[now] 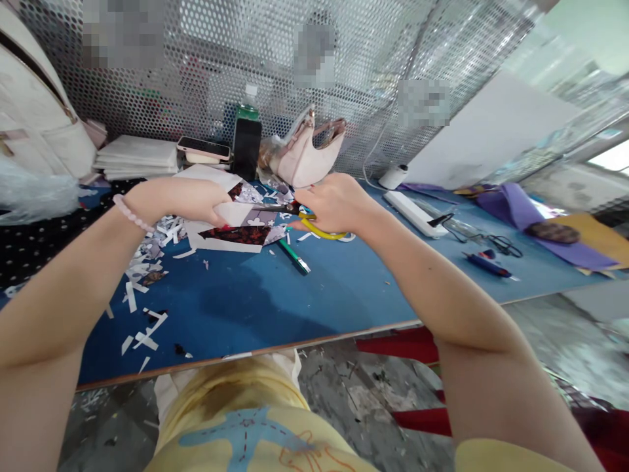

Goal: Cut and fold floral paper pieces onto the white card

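Over the blue table my left hand (196,200) is closed on a white sheet of paper (234,214), its fingers partly hidden behind the sheet. My right hand (331,204) grips a pair of scissors (322,231) with yellow handles. Their blades point left and lie against the edge of the held paper; how far apart they are I cannot tell. Beneath lies a dark red patterned piece (240,235) on white paper. A green pen-like tool (295,255) rests on the table just below the scissors. Paper scraps (142,262) are strewn around my left forearm.
At the back stand a white handbag (309,154), a green-topped bottle (248,105), a phone (204,148) and a white stack (137,156). A white backpack (42,98) is at left. Rightward lie a power strip (413,213), a blue tool (489,264) and purple material (521,223).
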Action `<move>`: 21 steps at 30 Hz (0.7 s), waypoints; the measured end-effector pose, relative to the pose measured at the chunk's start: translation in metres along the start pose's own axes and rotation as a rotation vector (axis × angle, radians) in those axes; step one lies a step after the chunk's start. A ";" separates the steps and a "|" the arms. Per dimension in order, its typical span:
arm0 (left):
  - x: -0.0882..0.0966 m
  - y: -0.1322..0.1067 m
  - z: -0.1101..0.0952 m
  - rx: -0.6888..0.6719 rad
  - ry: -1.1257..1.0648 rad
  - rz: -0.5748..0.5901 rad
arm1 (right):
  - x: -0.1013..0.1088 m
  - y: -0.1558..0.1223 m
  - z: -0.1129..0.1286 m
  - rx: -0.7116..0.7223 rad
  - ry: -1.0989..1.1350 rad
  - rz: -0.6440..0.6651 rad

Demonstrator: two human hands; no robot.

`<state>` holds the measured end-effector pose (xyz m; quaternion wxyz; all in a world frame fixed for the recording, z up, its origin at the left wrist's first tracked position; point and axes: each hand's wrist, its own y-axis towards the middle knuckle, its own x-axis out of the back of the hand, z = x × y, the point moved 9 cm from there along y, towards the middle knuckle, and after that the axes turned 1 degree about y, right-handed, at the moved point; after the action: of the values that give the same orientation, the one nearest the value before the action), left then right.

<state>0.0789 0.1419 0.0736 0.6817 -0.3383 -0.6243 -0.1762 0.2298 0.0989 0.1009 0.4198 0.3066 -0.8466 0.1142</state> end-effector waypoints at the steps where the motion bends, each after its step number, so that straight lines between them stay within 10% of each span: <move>1: 0.000 0.000 -0.001 -0.003 -0.003 -0.003 | 0.000 0.000 0.001 0.006 -0.003 -0.001; 21: 0.003 -0.002 -0.004 0.007 0.026 -0.003 | 0.001 0.005 0.007 0.021 0.004 0.036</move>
<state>0.0809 0.1390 0.0767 0.6906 -0.3328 -0.6165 -0.1794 0.2219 0.0993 0.0978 0.4159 0.2958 -0.8499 0.1312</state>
